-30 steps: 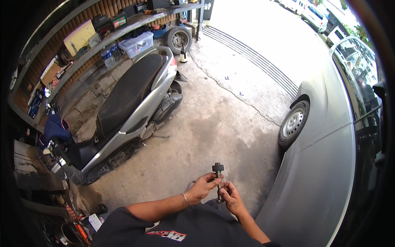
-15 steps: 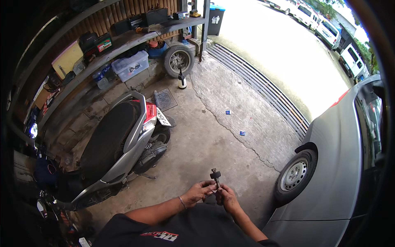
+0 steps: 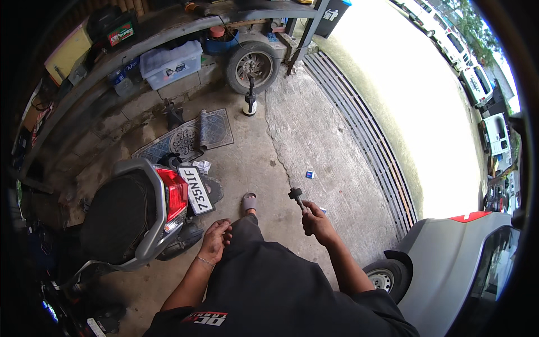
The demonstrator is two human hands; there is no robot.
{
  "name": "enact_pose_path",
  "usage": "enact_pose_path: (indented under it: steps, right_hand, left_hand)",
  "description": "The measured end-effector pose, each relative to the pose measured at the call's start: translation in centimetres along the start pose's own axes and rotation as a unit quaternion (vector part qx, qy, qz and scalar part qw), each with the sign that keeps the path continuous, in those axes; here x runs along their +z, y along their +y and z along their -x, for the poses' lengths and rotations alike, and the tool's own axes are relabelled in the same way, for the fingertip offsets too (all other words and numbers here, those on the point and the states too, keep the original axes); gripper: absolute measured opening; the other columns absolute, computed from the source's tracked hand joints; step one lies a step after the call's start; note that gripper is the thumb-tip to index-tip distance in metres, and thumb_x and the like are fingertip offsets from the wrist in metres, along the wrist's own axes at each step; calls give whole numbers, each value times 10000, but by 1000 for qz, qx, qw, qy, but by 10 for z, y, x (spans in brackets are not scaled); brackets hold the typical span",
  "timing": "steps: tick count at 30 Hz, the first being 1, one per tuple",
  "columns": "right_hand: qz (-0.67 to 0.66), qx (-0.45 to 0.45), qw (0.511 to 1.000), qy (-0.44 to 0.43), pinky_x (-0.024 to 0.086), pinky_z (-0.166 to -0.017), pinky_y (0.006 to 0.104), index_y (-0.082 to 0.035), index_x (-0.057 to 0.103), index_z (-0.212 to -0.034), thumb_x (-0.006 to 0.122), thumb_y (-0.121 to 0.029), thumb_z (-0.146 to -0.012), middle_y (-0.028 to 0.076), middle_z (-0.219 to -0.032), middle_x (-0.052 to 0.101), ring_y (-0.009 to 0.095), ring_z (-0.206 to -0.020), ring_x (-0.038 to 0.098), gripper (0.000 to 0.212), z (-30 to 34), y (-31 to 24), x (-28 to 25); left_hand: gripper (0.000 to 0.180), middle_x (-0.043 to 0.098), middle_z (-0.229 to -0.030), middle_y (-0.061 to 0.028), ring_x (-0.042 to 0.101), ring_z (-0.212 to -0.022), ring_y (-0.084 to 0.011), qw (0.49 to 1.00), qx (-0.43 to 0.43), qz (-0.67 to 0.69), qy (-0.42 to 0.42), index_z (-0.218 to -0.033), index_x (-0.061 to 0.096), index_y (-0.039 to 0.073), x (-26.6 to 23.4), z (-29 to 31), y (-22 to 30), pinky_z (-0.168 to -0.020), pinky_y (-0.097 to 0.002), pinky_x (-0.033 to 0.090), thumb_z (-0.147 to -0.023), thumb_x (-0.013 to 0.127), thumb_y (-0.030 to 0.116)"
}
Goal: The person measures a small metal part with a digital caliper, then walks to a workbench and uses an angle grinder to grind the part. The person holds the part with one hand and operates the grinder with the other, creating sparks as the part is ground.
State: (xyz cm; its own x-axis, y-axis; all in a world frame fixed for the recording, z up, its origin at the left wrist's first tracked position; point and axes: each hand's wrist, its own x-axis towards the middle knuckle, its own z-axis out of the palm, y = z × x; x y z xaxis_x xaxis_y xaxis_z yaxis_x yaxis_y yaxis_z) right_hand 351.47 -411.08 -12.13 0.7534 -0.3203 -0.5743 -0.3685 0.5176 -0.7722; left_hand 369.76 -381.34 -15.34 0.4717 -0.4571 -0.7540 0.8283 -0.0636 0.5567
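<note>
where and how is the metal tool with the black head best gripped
Grip the metal tool by its slim shaft, coming from the near side, as the right hand does: the shaft looks narrow enough to close round, and the wider black head points away from the person, so the shaft likely meets a hand first.

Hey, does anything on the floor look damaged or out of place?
Yes: a jagged crack runs through the concrete floor, a small blue packet lies loose nearby like litter, and the patterned mat seems folded over.
</note>
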Motion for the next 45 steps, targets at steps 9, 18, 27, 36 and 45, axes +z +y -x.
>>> enact_pose_path:
  steps: [9, 18, 27, 36, 45]
  right_hand:
    - [119, 344, 890, 275, 288, -372, 399, -142, 539, -1084, 534, -151, -959, 10, -577, 438, 198, -432, 452, 125, -110, 50, -268]
    - [253, 276, 914, 157, 299, -379, 357, -149, 598, -938, 557, -139, -954, 5, -579, 481, 171, -424, 436, 45, -313, -104, -302]
    - [255, -3, 964, 74, 359, -425, 268, -96, 541, -1380, 556, -152, -1024, -28, -681, 517, 74, -505, 443, 360, -662, -474, -214]
    - [18, -112, 993, 20, 492, -581, 283, -100, 423, -1414, 510, -103, -1010, 16, -850, 578, 101, -636, 530, 413, -687, -570, -67]
    - [16, -145, 981, -125, 443, -685, 269, -88, 428, -1388, 637, -182, -998, -8, -861, 517, 94, -744, 496, 452, -734, -665, 74]
  left_hand:
    - [245, 584, -977, 62, 550, -862, -63, 953, 204, -177, -134, -1192, 620, 140, 137, -176, 305, -770, -237, 442, -1002, 652, 290]
    - [315, 612, -957, 53, 548, -806, -56, 963, 230, -74, 117, -1203, 615, 86, 156, -374, 495, -660, -229, 480, -978, 699, 290]
    - [745, 676, -1026, -102, 628, -931, -185, 874, 353, -195, 272, -1263, 575, -83, 177, -510, 784, -848, -318, 496, -870, 783, 516]
    - [580, 725, -1089, -123, 694, -959, -249, 798, 311, -337, 390, -1097, 682, -24, 178, -655, 940, -811, -372, 531, -762, 858, 415]
    - [515, 661, -1031, -121, 698, -858, -229, 955, 296, -2, 1, -1228, 568, -10, 219, -558, 908, -695, -388, 629, -784, 770, 157]
